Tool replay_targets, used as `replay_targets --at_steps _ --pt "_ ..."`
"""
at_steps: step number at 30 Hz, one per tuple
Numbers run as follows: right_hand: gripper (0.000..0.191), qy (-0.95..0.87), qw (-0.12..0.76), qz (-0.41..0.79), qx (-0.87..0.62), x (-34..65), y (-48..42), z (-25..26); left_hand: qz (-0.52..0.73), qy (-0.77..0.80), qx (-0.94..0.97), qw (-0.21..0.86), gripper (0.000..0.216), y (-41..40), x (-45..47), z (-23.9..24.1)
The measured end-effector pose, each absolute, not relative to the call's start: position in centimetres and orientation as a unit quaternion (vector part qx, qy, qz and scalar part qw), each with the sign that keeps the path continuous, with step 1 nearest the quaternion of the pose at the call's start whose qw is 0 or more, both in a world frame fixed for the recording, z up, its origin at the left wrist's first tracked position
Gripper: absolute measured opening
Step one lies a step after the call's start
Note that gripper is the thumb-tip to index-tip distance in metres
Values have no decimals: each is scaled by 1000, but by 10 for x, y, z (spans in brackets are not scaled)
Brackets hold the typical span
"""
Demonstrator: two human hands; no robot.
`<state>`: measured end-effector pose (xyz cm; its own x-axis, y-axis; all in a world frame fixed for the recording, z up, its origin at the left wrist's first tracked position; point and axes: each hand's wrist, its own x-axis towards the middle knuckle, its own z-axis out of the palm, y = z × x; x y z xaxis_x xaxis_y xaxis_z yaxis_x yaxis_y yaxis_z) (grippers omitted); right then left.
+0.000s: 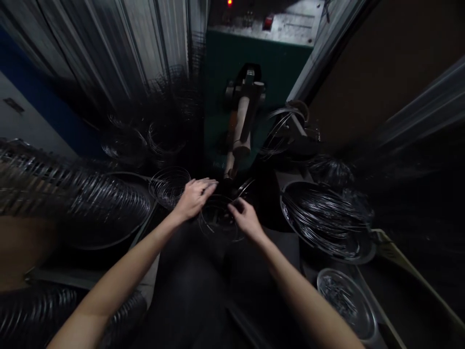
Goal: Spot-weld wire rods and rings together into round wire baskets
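Note:
A thin wire ring point(208, 227) hangs in front of the machine's lower arm, dim against the dark. My right hand point(248, 219) is at the ring's right side, thumb and fingers closed on the wire. On the left, my left hand point(196, 198) has its fingers stretched toward the machine's tip, close to the ring's upper left edge; I see nothing held in it. Just beyond both hands is the pale rod-like arm point(241, 128) of a green machine point(272, 72). A loose coil of wire rings point(169, 184) lies beside my left hand.
Stacked wire rings point(119, 203) stand at the left. At the right are a basin point(286, 213) heaped with wire rings and a round dish point(368, 317) of small metal pieces. More wire point(285, 116) hangs beside the machine. A red light point(229, 2) glows above.

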<state>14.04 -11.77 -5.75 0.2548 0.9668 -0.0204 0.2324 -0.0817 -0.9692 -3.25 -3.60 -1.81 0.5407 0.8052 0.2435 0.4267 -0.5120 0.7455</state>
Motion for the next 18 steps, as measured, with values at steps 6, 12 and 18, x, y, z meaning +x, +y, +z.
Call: replay_targets --at_steps 6,12,18 --pt "14 -654 350 262 -617 120 -162 -62 292 389 644 590 46 -78 27 -29" --pt "27 -668 414 53 -616 216 -188 1 324 370 627 604 41 -94 2 12" --pt "37 -731 319 159 -582 242 -192 53 289 344 652 611 40 -99 -21 67"
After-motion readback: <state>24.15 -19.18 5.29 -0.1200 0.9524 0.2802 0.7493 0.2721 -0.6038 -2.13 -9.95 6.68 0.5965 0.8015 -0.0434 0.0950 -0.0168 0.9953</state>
